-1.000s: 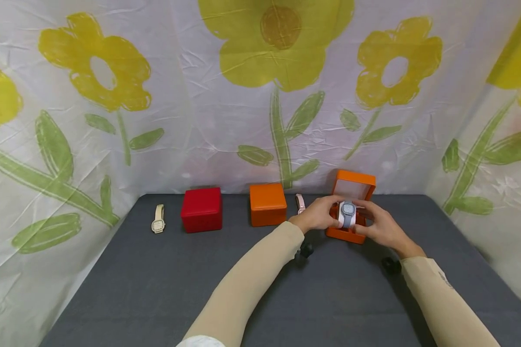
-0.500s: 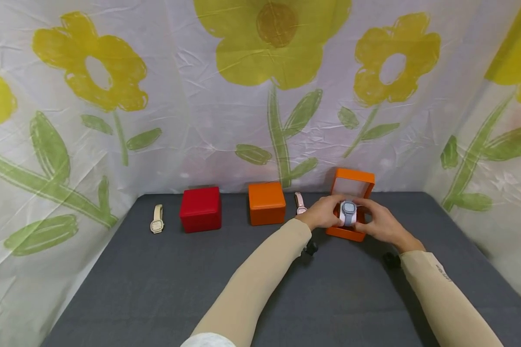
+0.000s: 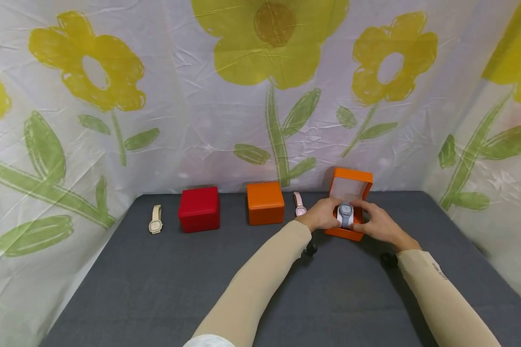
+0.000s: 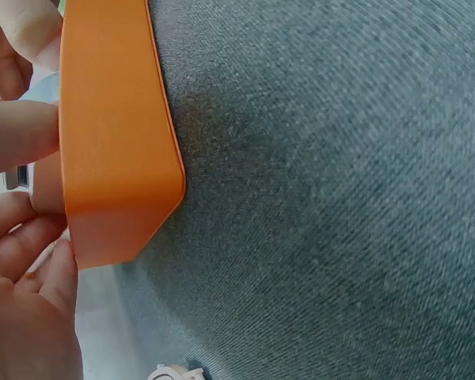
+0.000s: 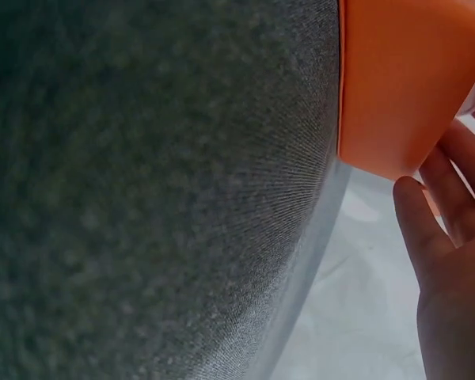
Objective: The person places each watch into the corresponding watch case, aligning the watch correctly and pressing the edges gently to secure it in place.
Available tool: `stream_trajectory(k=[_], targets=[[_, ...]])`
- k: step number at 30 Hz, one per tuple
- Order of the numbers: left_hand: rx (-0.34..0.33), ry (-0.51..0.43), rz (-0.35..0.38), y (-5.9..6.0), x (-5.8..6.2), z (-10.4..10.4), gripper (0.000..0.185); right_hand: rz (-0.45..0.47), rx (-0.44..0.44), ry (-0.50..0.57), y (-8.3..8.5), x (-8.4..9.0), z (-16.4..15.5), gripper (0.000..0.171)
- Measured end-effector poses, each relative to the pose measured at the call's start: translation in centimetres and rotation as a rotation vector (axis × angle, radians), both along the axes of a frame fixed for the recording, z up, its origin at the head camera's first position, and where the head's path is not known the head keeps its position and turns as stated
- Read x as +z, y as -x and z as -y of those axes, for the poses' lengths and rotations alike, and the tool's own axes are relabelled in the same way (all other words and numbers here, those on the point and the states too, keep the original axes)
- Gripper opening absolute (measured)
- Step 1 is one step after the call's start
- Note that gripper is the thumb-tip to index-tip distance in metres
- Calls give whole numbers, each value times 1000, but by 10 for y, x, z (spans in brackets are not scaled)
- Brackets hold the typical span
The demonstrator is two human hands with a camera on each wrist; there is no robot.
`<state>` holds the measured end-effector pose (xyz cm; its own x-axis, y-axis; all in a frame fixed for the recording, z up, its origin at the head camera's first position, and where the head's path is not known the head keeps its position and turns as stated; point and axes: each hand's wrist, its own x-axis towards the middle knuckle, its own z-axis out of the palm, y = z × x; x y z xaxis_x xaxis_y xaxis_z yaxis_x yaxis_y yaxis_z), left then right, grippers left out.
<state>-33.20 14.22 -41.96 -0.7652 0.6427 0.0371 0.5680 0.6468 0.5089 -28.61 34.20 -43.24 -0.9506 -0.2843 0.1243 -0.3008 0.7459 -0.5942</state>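
A grey-blue watch (image 3: 345,210) is wrapped round a white cushion (image 3: 339,218) inside the open orange box (image 3: 343,234). My left hand (image 3: 323,213) holds the cushion and watch from the left side. From the right, my right hand (image 3: 379,222) grips the same piece, fingers and thumb curled toward it. In the left wrist view, the box wall (image 4: 115,119) hides much of the watch, and left fingers (image 4: 20,134) reach over its rim. The right wrist view has the box's side (image 5: 404,79) with right fingers (image 5: 427,226) at its edge.
A pink watch (image 3: 300,210) lies just left of my left hand. Further left stand a closed orange box (image 3: 266,203) and a closed red box (image 3: 199,210), then a cream watch (image 3: 156,222). A flowered cloth (image 3: 191,120) hangs behind the dark table (image 3: 156,289).
The watch and cushion sit slightly lower in the orange box than a second ago, and both hands have moved down a little with them. The head view has shifted slightly.
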Motion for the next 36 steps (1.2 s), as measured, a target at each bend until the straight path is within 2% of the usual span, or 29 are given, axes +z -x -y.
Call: stream_trajectory(k=[9,14,18,21,25,28,31,34,36], targets=[[19,35,-29,1,-4,-3,61,1,32,42,4,-1,3,59],[11,-25,-56,1,-8,0,47,-10,38,36,3,-2,3,58],[51,-101,-35,-2,-13,5,46,-4,29,20,1,-1,3,60],[94,-157,5,-5,-14,9,55,22,0,22,-1,1,1,67],[128,-169,58,-8,-17,14,70,38,-49,25,-3,8,-1,74],[158,-163,93,-11,-18,19,75,-26,-110,47,-5,13,-2,66],[174,-192,137,-13,-20,23,71,-123,-215,103,-6,19,-2,59],[180,-242,179,-13,-24,25,67,-187,-283,137,-3,28,-3,66],[187,-280,212,-13,-26,26,65,-190,-290,128,2,35,-4,75]])
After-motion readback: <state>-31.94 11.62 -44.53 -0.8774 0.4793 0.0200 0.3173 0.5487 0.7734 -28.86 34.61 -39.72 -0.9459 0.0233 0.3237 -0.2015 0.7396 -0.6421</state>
